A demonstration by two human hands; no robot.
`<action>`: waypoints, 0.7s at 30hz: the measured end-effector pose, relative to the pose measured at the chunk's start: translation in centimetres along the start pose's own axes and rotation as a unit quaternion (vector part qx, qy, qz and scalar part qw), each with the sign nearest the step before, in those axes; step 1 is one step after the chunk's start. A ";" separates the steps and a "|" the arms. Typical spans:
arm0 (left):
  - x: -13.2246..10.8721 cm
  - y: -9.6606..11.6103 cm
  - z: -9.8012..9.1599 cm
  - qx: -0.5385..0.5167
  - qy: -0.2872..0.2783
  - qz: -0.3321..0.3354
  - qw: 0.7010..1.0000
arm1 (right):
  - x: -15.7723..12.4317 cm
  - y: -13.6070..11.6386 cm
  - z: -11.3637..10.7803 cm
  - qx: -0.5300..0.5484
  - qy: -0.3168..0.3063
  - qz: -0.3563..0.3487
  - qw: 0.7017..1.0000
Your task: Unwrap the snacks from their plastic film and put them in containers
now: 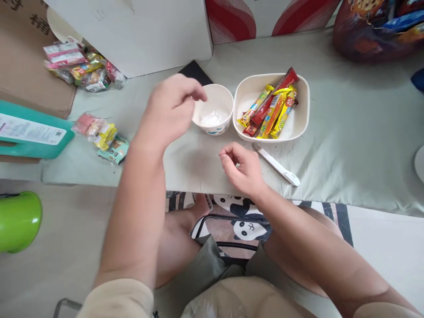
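My left hand [174, 108] is over the left rim of a white paper cup [215, 130], its fingers bent and apart, with nothing visible in them. Inside the cup lies crumpled clear plastic [213, 118]. My right hand [243, 170] is in front of the cup, its fingers curled in loosely with nothing showing between them. Beside the cup stands a cream oblong bowl [303, 119]. Several wrapped snack sticks lie in it: yellow packets [284, 115] and a long dark red one [276, 95]. A white cutter-like tool [278, 165] rests in front of the bowl.
Small snack packets [114, 150] lie on the left, and a bundle of bagged snacks [86, 70] is behind them. A teal box [36, 132], a white box [142, 31] and a bulging snack bag [374, 39] border the cloth-covered table [351, 132]. A green bucket [20, 223] stands below.
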State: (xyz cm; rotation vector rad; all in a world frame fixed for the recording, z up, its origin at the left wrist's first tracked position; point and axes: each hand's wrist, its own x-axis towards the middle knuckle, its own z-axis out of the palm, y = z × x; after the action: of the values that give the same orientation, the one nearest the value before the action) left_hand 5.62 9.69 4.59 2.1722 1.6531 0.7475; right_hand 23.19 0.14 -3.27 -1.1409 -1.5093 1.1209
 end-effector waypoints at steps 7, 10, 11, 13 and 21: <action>-10.2 -5.9 -0.8 -0.292 0.291 -0.153 0.898 | 0.6 -0.5 6.0 0.008 -0.062 0.021 0.998; -12.1 -8.1 -1.0 -0.322 0.327 -0.222 0.861 | 0.9 -0.4 9.6 0.017 -0.109 0.043 0.993; -12.5 -8.7 -1.2 -0.341 0.343 -0.236 0.843 | 0.9 -0.3 10.8 0.021 -0.124 0.053 0.991; -12.9 -9.8 -2.0 -0.396 0.367 -0.269 0.798 | 1.0 -0.3 13.0 0.030 -0.149 0.074 0.986; -13.4 -12.0 -4.4 -0.611 0.452 -0.355 0.544 | 5.7 -2.1 19.7 -0.030 -0.133 -0.016 0.991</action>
State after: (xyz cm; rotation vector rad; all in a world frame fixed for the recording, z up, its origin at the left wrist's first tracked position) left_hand -9.10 -0.01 -1.15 -0.0134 1.2613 1.9987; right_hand 2.72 2.72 -3.87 -1.0339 -1.7699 1.2510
